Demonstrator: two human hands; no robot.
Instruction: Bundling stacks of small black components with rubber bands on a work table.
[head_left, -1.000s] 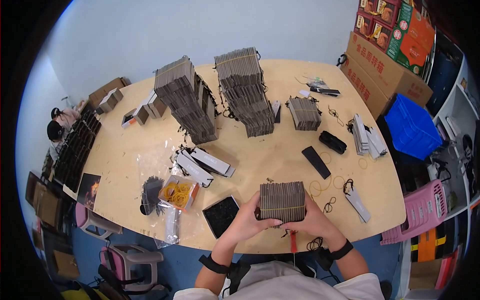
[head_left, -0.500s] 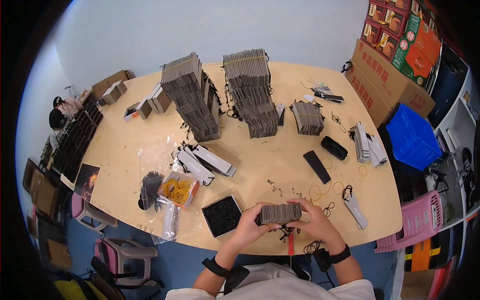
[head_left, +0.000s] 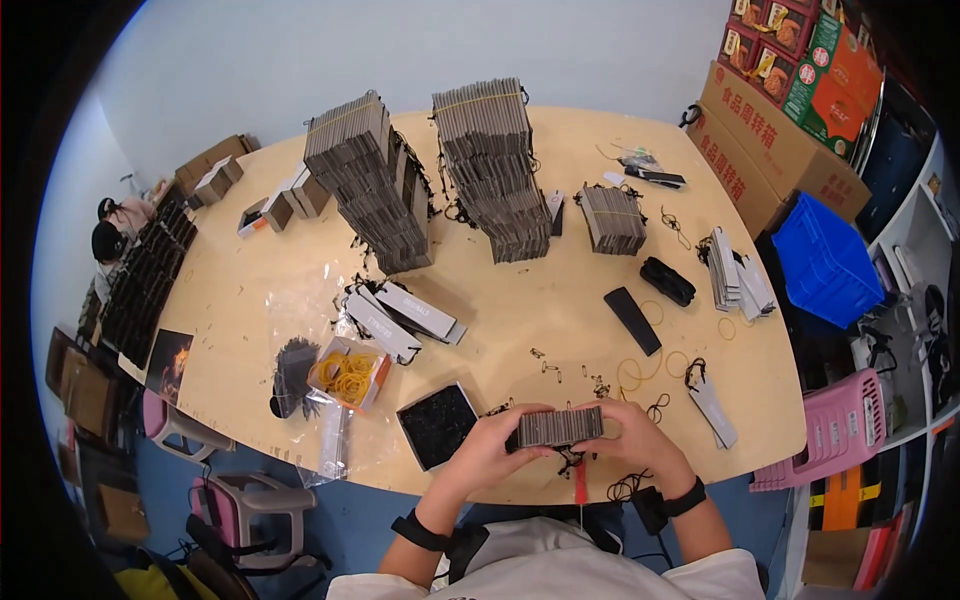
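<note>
A short stack of thin grey cardboard tags [head_left: 561,427] is held edge-up between my two hands at the table's near edge. My left hand [head_left: 492,448] closes on its left end and my right hand [head_left: 640,442] on its right end. Black strings [head_left: 570,461] hang in a tangle beneath the stack. Just below them a red-handled tool [head_left: 581,482] with a thin shaft lies at the table edge. Left of my left hand sits an open box [head_left: 405,441] full of black strings. Beyond the stack several small dark safety-pin-like pieces [head_left: 547,368] lie scattered.
Two tall stacks of grey tags [head_left: 485,170] stand at the back, with a smaller banded stack [head_left: 613,219] to their right. Yellow rubber bands [head_left: 347,377] fill a small box at left. A black case [head_left: 632,321], white tags [head_left: 711,405] and a blue crate [head_left: 825,262] are at right.
The view has tilted slightly, so the table's contents sit a little higher and further left. Both hands still grip the tag stack, with only slight finger movement.
</note>
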